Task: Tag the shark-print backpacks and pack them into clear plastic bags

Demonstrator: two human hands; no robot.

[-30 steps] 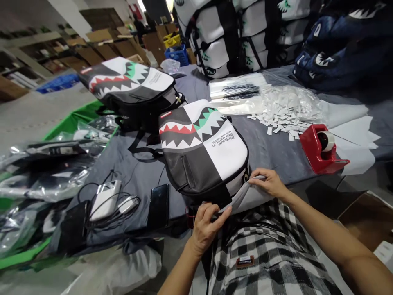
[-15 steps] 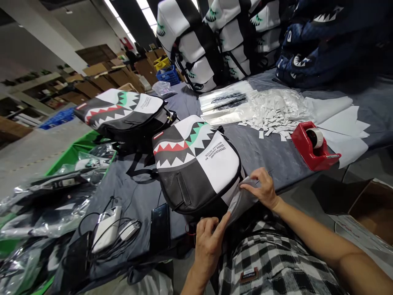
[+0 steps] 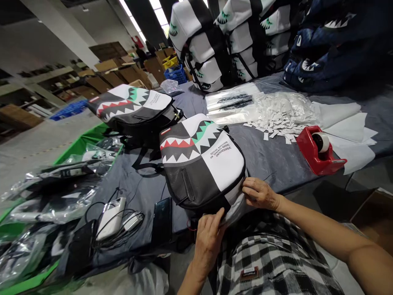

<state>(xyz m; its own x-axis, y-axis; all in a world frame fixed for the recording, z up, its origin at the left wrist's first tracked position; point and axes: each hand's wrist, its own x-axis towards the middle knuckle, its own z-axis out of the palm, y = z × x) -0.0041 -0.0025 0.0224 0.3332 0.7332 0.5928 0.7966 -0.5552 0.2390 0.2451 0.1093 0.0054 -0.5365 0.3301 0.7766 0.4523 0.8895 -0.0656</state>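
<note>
Phone (image 3: 161, 223) on the bench (image 3: 264, 155) at left, then the backpack (image 3: 199, 172), face up beside it: dark and white panels, toothy red-and-green grin. My left hand (image 3: 209, 235) half-curls at its lower edge, grip hidden, can't tell; my right hand (image 3: 259, 193) pinches the pale sheet (image 3: 237, 208) alongside.

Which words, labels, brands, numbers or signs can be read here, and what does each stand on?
"SPRAYGROUND": nearer backpack, on its white panel.
"SHARK CENTRAL NY": same panel.
"MIDTOWN": same panel; the number after it is too small to read surely.
"Fashion", probably, as it is blurred: brown patch on the checked garment.
Too small to read: farther backpack, nearer backpack's red tag.
</note>
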